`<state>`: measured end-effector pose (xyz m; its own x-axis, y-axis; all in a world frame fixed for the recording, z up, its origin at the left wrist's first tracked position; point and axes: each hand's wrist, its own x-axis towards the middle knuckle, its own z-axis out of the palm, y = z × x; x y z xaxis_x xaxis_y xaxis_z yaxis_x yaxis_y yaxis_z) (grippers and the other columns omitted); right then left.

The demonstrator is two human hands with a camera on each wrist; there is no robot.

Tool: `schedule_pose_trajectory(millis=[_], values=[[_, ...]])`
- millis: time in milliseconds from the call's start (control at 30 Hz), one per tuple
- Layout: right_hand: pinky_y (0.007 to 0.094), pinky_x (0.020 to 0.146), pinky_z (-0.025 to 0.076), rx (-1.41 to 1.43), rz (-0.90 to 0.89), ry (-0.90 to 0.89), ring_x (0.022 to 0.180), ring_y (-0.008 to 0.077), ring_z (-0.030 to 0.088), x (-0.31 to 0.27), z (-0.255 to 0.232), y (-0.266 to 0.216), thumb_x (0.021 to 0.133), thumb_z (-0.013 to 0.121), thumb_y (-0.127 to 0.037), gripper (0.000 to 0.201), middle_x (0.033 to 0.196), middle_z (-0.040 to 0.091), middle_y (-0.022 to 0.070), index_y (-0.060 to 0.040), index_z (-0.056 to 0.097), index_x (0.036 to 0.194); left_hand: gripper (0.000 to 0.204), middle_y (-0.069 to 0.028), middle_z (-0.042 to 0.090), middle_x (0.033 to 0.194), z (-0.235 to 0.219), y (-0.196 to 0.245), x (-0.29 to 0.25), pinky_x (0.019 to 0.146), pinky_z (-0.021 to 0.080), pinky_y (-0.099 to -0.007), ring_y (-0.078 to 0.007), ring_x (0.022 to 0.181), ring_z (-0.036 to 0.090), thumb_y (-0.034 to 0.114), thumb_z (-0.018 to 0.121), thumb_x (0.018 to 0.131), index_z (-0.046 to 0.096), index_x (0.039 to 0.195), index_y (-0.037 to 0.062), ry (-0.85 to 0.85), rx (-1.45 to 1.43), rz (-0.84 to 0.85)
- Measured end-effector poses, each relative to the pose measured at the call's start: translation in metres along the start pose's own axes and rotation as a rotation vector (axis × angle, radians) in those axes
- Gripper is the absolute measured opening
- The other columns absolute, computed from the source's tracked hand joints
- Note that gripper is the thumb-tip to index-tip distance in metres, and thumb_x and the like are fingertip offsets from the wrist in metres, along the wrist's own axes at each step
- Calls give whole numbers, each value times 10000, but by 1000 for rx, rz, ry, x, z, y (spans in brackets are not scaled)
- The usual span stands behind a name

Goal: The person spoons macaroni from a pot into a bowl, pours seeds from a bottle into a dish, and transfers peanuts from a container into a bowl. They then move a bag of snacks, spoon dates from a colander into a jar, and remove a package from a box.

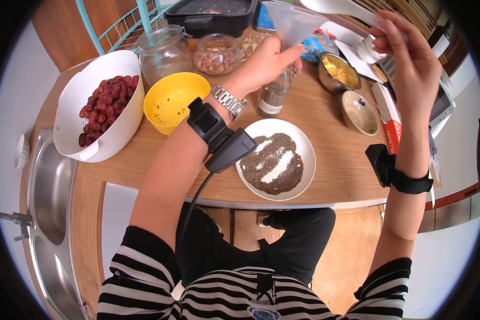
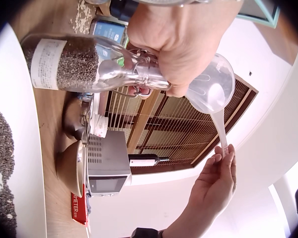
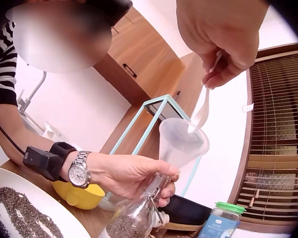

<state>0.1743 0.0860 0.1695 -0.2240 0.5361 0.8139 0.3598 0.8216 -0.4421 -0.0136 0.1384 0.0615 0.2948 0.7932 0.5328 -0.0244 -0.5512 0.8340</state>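
Observation:
My left hand [image 1: 264,63] grips the neck of a clear glass swing-top bottle [image 2: 42,63], partly filled with small dark seeds [image 2: 77,67]. A translucent plastic funnel [image 3: 181,144] sits in the bottle's mouth, its spout hidden behind the thumb and fingers. My right hand [image 1: 413,69] pinches the handle of a white spoon [image 3: 202,111] high on the right. The spoon's bowl end is tipped down at the funnel's wide rim. On the table below, a white plate [image 1: 309,154] carries more of the dark seeds [image 1: 288,181], with white streaks of plate showing through.
A white basin [image 1: 69,114] of red dates, a yellow bowl [image 1: 162,96] and glass jars stand on the left. At right are a metal bowl [image 1: 352,80] with yellow food, a beige bowl [image 1: 360,112] and a red-and-white box [image 1: 392,130]. A sink [image 1: 53,197] lies far left.

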Motion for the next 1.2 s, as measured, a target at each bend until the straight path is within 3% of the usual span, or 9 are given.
schedule_pose_trajectory(millis=[167, 300, 367, 533, 633, 767, 900, 1067, 1200], values=[[192, 602, 464, -116, -131, 265, 666, 91, 557, -23, -14, -12, 827, 446, -58, 239, 784, 595, 121, 86, 501, 1009, 254, -26, 550, 657, -1, -2, 2, 637, 392, -236, -95, 651, 508, 225, 450, 835, 546, 710, 25, -13, -8, 12], [207, 576, 441, 72, 41, 292, 660, 116, 546, -72, -23, -26, 837, 436, -58, 217, 808, 578, 117, 60, 522, 997, 246, -22, 549, 655, 1, -4, 2, 637, 393, -234, -92, 651, 507, 216, 458, 831, 542, 699, 27, -3, -27, 25], [205, 545, 425, 85, 186, 242, 614, 119, 524, -99, -22, -26, 833, 444, -51, 187, 780, 572, 115, 61, 535, 952, 182, -52, 548, 622, 2, -2, 2, 550, 425, -253, -112, 576, 526, 162, 474, 812, 510, 780, -14, 22, -58, 102], [206, 514, 437, -51, 344, 4, 566, 100, 523, -151, 1, -23, 792, 493, -3, 108, 754, 588, 88, 29, 563, 868, 239, -22, 518, 594, 2, 8, 0, 496, 386, -210, -85, 541, 484, 175, 432, 847, 515, 701, 5, 24, -74, -27], [248, 502, 429, -331, 170, -193, 551, 163, 536, -165, 12, -19, 694, 543, 73, 168, 697, 565, 120, 16, 559, 852, 242, -21, 518, 593, 2, 9, 0, 494, 386, -210, -85, 541, 484, 176, 431, 847, 513, 698, 4, 21, -62, -40], [287, 505, 423, -376, 31, -236, 580, 246, 525, -169, 22, -16, 603, 531, 133, 261, 683, 552, 121, 8, 554, 831, 238, -21, 517, 590, 2, 8, 1, 491, 385, -208, -86, 534, 483, 171, 432, 846, 511, 699, 2, 23, -75, -44], [269, 498, 416, -396, -3, -247, 563, 229, 528, -173, 27, -15, 639, 540, 114, 222, 684, 553, 123, 9, 559, 833, 236, -22, 519, 587, 3, 6, 2, 489, 384, -207, -86, 532, 484, 168, 432, 845, 515, 701, 1, 35, -84, -22], [202, 502, 419, 100, 478, -141, 545, 106, 527, -188, 36, -23, 774, 520, 4, 89, 688, 578, 79, 27, 566, 847, 245, -26, 523, 581, 2, 2, 3, 487, 383, -207, -84, 530, 487, 163, 431, 843, 525, 687, 0, 20, -72, 15], [186, 503, 427, 382, 724, -106, 541, 86, 520, -195, 36, -28, 803, 501, -37, 115, 685, 578, 67, 42, 563, 859, 249, -27, 524, 579, 2, 1, 4, 486, 383, -207, -84, 525, 485, 164, 432, 843, 525, 679, 2, 24, -106, 0]])
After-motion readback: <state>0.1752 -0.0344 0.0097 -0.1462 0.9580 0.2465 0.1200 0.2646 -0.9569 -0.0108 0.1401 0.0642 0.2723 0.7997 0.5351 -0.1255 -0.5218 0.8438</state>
